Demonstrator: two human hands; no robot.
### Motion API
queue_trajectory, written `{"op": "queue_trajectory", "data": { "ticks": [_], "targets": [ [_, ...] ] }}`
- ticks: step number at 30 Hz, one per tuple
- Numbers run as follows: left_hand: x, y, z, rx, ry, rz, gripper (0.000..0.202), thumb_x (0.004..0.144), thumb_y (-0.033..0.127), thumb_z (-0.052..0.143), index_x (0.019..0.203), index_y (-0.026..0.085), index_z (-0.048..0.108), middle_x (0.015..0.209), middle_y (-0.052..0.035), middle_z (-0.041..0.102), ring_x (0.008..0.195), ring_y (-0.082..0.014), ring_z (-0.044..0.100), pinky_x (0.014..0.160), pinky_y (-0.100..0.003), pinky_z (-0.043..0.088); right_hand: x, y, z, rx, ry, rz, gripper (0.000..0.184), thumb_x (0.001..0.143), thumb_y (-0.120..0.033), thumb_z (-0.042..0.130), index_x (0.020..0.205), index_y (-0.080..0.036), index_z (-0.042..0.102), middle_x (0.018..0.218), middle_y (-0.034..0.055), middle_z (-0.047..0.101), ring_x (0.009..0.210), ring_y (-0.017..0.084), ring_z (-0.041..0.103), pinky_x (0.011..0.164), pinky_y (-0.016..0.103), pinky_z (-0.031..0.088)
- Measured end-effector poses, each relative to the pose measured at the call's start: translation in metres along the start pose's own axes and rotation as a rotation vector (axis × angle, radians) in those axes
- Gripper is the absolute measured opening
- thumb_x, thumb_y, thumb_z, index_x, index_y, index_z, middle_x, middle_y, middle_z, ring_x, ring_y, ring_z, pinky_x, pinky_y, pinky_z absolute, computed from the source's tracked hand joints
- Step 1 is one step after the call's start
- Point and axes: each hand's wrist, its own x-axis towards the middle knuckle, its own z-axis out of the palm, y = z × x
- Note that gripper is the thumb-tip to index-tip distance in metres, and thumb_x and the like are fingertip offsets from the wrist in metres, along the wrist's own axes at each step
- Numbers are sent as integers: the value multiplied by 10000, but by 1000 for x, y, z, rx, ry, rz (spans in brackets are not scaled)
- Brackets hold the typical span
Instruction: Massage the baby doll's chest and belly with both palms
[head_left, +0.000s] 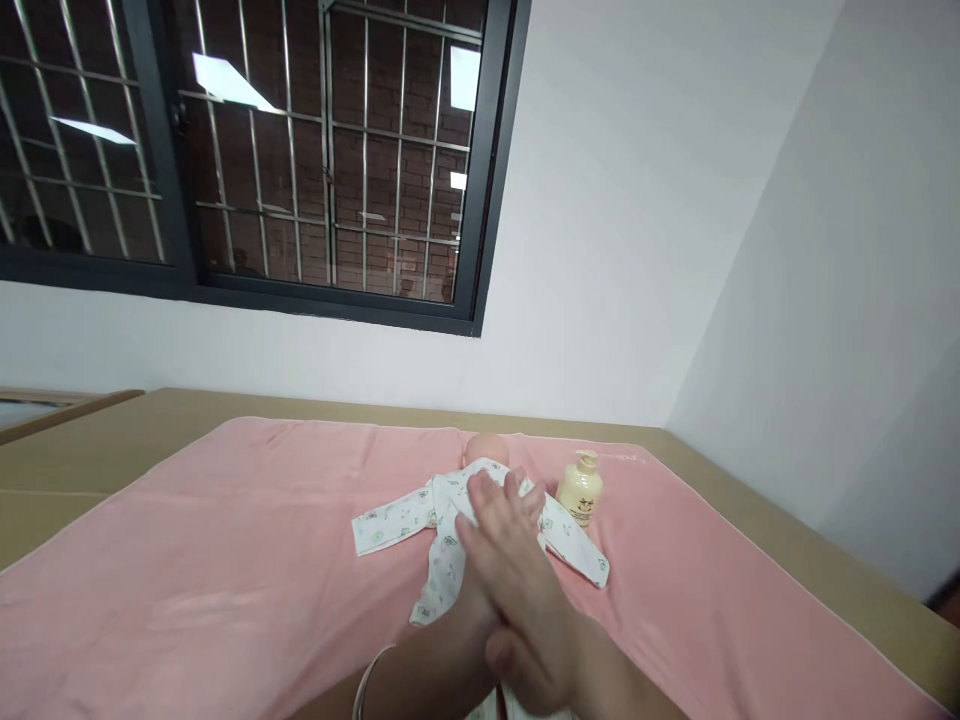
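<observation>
A baby doll lies on a pink towel (pixel 225 560). Its bare head (pixel 487 448) points away from me, and it wears a white patterned romper (pixel 420 515) with sleeves spread. Both my hands hover together over the doll's body. My right hand (pixel 517 570) lies on top, fingers stretched out flat, palm pressed against my left hand (pixel 471 600). The left hand is mostly covered, with outstretched fingers showing at the far edge. A bracelet (pixel 367 685) circles my left wrist. Neither hand holds anything I can see.
A small cream pump bottle (pixel 580 490) stands upright on the towel just right of the doll's head. The towel covers a tan surface (pixel 90 440) set into a room corner. A barred dark window (pixel 300 150) is in the white wall behind.
</observation>
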Motion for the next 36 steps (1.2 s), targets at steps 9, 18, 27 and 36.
{"op": "queue_trajectory", "data": {
  "ticks": [9,18,27,36],
  "targets": [
    [50,36,-33,-291,-92,-440,578,942,548,299,1317,155,497,1368,-157,536,1269,-260,520,1123,-457,338,-11,101,16,-216,-55,583,604,989,-471,260,1536,-251,127,1607,77,34,1477,250,23,1159,584,-12],
    [112,-69,-91,645,316,129,442,946,440,366,1221,166,577,1430,-122,489,1382,-227,376,1183,-400,207,-33,129,72,12,-325,694,532,964,-362,328,1475,-216,345,1575,73,228,1474,220,90,1180,485,67],
    [112,-123,-115,928,345,151,505,960,454,270,1186,160,613,1343,-122,573,1364,-231,397,1171,-392,236,-39,123,82,-219,-441,1025,688,955,-456,299,1474,-5,302,1526,225,277,1440,305,219,1166,438,153],
    [111,-122,-114,996,303,212,475,963,411,264,1113,165,643,1270,-122,622,1328,-254,436,1163,-429,244,-44,154,80,3,-376,875,566,979,-414,248,1440,-133,414,1545,101,297,1440,208,233,1175,406,141]
  ]
}}
